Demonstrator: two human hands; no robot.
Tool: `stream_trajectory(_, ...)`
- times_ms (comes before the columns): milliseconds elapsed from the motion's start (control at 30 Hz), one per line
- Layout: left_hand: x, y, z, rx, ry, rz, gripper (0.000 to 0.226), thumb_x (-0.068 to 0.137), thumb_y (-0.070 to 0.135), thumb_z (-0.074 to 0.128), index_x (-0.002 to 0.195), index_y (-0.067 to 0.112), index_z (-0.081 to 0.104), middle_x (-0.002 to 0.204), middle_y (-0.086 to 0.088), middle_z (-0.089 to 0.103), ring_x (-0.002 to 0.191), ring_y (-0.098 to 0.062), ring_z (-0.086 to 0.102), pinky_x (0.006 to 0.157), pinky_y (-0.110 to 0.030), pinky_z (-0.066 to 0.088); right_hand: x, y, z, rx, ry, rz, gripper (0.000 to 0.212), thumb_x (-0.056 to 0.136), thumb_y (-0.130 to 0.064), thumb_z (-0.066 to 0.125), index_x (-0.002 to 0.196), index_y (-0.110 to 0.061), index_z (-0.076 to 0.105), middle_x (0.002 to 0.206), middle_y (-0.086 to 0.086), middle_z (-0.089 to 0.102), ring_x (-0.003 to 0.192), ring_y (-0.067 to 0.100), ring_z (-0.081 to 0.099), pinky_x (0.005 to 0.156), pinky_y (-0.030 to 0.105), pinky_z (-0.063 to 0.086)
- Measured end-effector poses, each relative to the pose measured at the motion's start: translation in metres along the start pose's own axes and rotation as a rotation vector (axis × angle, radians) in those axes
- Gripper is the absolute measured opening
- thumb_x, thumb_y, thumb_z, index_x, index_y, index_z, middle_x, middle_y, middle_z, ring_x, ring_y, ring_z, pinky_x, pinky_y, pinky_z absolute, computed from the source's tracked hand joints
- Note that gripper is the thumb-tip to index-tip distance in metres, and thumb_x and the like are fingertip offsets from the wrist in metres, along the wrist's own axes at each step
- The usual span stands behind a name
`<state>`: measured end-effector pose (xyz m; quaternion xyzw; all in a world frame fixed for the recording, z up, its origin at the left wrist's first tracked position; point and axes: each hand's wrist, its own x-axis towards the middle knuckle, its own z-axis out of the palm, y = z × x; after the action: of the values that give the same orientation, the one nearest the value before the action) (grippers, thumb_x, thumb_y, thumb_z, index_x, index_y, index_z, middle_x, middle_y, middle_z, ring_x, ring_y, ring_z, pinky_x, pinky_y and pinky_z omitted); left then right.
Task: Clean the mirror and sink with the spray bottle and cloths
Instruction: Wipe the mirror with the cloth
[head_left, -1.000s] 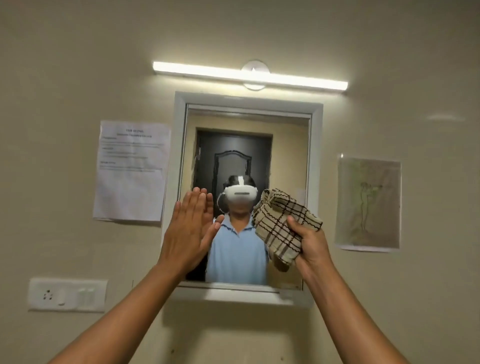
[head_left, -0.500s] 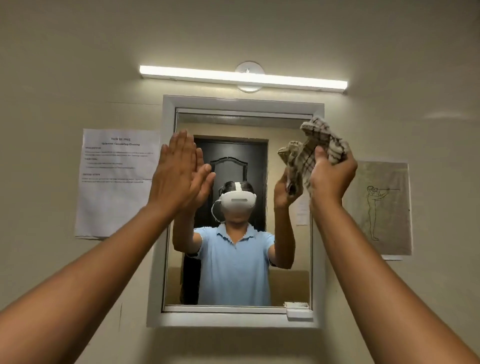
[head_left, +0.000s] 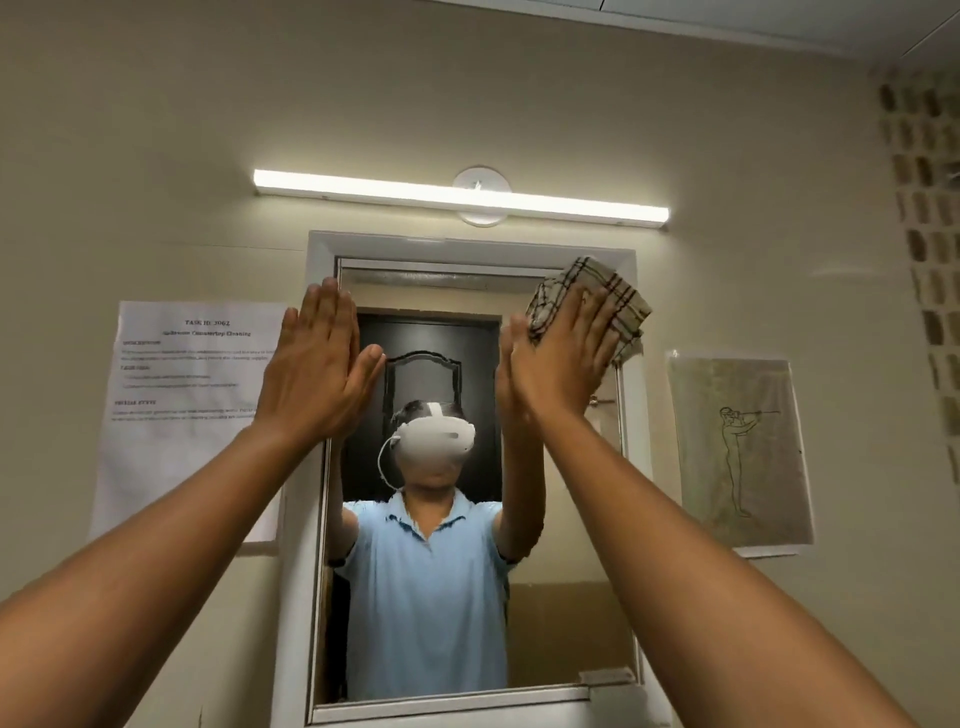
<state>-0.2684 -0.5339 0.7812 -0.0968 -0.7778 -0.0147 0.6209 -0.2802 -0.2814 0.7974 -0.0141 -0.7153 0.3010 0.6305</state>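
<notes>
A white-framed mirror (head_left: 566, 613) hangs on the beige wall straight ahead. My right hand (head_left: 563, 358) lies flat on a beige checked cloth (head_left: 618, 296) and presses it against the glass at the mirror's top right corner. My left hand (head_left: 317, 369) is raised with its fingers straight, flat against the mirror's upper left frame edge, holding nothing. The glass reflects a person in a light blue shirt and a dark door. No spray bottle or sink is in view.
A lit tube light (head_left: 457, 200) runs above the mirror. A printed paper sheet (head_left: 182, 415) is stuck to the wall on the left, and a drawing in a plastic sleeve (head_left: 740, 452) on the right. A patterned block wall (head_left: 930, 208) fills the far right.
My right hand rose from the mirror's lower right to its top right corner and flattened over the cloth. My left hand rose along the left frame edge. The view tilted upward.
</notes>
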Motion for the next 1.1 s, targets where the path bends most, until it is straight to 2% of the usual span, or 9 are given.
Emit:
stream_trajectory(133,0.000,-0.005,0.001,-0.002,0.012,0.030,0.072,0.096,0.052,0.009,0.155,0.012,-0.001,0.163,-0.006,-0.008,0.151,-0.018,-0.010,0.123,-0.039,-0.003,-0.013,-0.016,0.018,-0.048,0.000,-0.079,0.099,0.089,-0.080,0.019,0.156,-0.015,-0.014,0.163,0.010,-0.021,0.149,0.025,-0.023,0.122,0.049,-0.010)
stream_trajectory(267,-0.001,-0.008,0.002,-0.023,0.036,0.043,0.068,0.097,0.047,0.011,0.155,0.012,0.003,0.164,-0.006,-0.004,0.151,-0.018,-0.007,0.123,-0.040,-0.001,-0.024,-0.029,0.023,-0.076,-0.110,-0.361,0.091,0.092,-0.074,0.020,0.156,-0.018,-0.014,0.162,0.007,-0.025,0.148,0.021,-0.027,0.121,0.047,-0.012)
stream_trajectory(367,-0.001,-0.008,0.002,-0.026,0.046,0.053,0.067,0.097,0.045,0.012,0.155,0.012,0.004,0.164,-0.006,-0.003,0.151,-0.018,-0.006,0.123,-0.039,-0.001,-0.027,-0.032,0.024,-0.090,-0.187,-0.571,0.082,0.097,-0.067,0.025,0.158,-0.022,-0.008,0.164,0.003,-0.020,0.150,0.017,-0.023,0.121,0.047,-0.012)
stream_trajectory(533,0.000,-0.012,0.004,0.003,0.064,0.072,0.064,0.098,0.041,0.015,0.155,0.011,0.010,0.164,-0.006,0.002,0.151,-0.017,-0.004,0.122,-0.034,-0.006,-0.005,-0.004,0.004,-0.220,-0.196,-0.680,0.076,0.096,-0.070,0.026,0.157,-0.034,-0.002,0.166,-0.004,-0.010,0.152,0.015,-0.009,0.117,0.056,-0.017)
stream_trajectory(667,-0.001,-0.014,0.002,-0.009,0.083,0.082,0.061,0.099,0.036,0.021,0.154,0.010,0.012,0.163,-0.006,0.003,0.151,-0.016,-0.003,0.120,-0.026,-0.011,0.011,0.028,-0.008,-0.186,-0.161,-0.588,0.076,0.096,-0.070,0.025,0.158,-0.034,-0.002,0.166,0.000,-0.010,0.152,0.018,-0.012,0.121,0.053,-0.008)
stream_trajectory(800,-0.001,-0.018,0.002,-0.012,0.096,0.103,0.061,0.100,0.034,0.022,0.155,0.010,0.010,0.163,-0.006,0.003,0.151,-0.017,-0.002,0.120,-0.024,-0.010,0.012,0.050,-0.007,-0.127,-0.069,-0.367,0.077,0.093,-0.073,0.013,0.157,-0.034,-0.002,0.166,-0.001,-0.011,0.152,0.018,-0.015,0.122,0.050,-0.007)
stream_trajectory(933,-0.003,-0.026,0.003,-0.048,0.121,0.101,0.061,0.099,0.031,0.023,0.155,0.009,0.010,0.163,-0.008,0.004,0.151,-0.019,0.000,0.119,-0.020,-0.010,0.002,0.041,0.013,-0.135,0.038,-0.205,0.073,0.096,-0.069,0.010,0.158,-0.032,0.001,0.167,0.001,-0.005,0.153,0.019,-0.010,0.121,0.055,0.000)
stream_trajectory(1033,-0.003,-0.033,0.005,-0.064,0.115,0.115,0.063,0.097,0.032,0.022,0.155,0.011,0.009,0.164,-0.007,0.003,0.151,-0.018,0.001,0.123,-0.027,0.000,-0.005,0.020,0.020,-0.130,0.031,-0.174,0.072,0.097,-0.066,0.012,0.158,-0.030,-0.001,0.167,0.001,-0.007,0.152,0.020,-0.012,0.121,0.055,-0.003)
stream_trajectory(1100,-0.003,-0.036,0.006,-0.069,0.106,0.133,0.063,0.097,0.030,0.024,0.155,0.012,0.009,0.164,-0.006,0.004,0.151,-0.017,0.002,0.123,-0.033,0.007,-0.011,0.001,0.023,-0.106,0.007,-0.223,0.071,0.097,-0.063,0.014,0.158,-0.030,0.000,0.166,0.001,-0.008,0.152,0.019,-0.012,0.121,0.052,-0.006)
